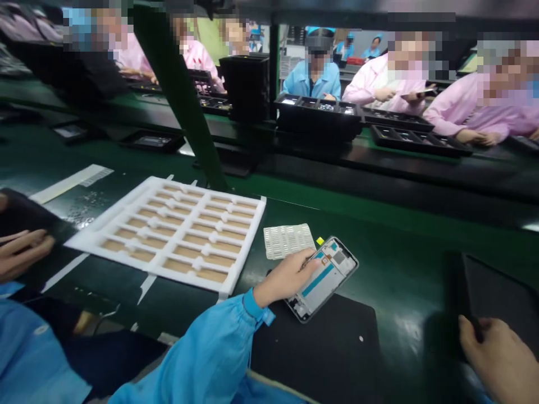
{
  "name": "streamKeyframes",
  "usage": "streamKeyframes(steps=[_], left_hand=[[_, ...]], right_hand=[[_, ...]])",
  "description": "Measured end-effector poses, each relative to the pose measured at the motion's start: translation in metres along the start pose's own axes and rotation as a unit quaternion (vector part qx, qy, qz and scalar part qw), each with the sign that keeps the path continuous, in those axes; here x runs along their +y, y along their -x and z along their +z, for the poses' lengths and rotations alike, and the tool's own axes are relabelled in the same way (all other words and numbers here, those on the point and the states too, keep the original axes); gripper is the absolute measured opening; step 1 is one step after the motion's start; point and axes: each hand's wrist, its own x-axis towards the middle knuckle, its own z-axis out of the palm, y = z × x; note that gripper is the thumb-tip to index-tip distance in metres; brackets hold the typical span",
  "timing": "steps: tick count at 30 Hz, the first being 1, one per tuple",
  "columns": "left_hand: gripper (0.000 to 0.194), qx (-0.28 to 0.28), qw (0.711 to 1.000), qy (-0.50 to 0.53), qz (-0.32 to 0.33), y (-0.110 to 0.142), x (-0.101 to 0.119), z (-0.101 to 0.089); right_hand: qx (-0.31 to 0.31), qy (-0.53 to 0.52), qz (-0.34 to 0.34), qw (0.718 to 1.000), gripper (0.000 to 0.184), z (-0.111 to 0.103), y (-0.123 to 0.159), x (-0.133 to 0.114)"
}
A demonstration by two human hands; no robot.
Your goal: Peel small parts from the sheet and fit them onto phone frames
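Note:
My left hand [290, 275], in a blue sleeve, holds a phone frame [322, 280] tilted above a black mat [320, 348]. The frame has a silver inside with blue strips and a small copper-coloured part. Just behind it lies a sheet of small pale labels [288, 240], with a yellow tab [320, 241] beside it. At the right edge, my right hand [501, 353] grips the near left edge of a black tray [501, 297], thumb and fingers closed on its rim. Part of that tray is cut off by the frame.
A white foam tray [158, 224] with cardboard-coloured slots lies left of the mat. At far left, a co-worker's hand [25, 252] holds a dark object. A green post [181, 95] slants up from the bench. Across the line, people work behind black trays [421, 140].

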Motion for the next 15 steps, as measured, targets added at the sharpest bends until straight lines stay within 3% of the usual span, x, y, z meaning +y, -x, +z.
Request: streamKeyframes(steps=[2, 5, 9, 12, 15], left_hand=[[0.034, -0.020, 0.999, -0.034, 0.001, -0.001, -0.005, -0.006], [0.032, -0.029, 0.997, -0.071, -0.001, -0.004, -0.012, -0.009], [0.025, -0.014, 0.993, -0.119, 0.011, -0.005, -0.020, -0.007], [0.027, -0.034, 0.986, -0.160, 0.007, -0.004, -0.023, -0.005], [0.027, -0.063, 0.976, -0.209, 0.010, -0.004, -0.024, -0.004]], right_hand=[[0.043, -0.009, -0.077, 0.996, 0.033, 0.000, -0.027, -0.032], [0.093, -0.047, -0.215, 0.971, 0.039, 0.006, -0.077, -0.116], [0.070, -0.175, -0.261, 0.947, 0.037, 0.032, -0.130, -0.225], [0.063, -0.229, -0.279, 0.930, 0.036, 0.051, -0.143, -0.271], [0.057, -0.285, -0.288, 0.913, 0.038, 0.054, -0.138, -0.288]])
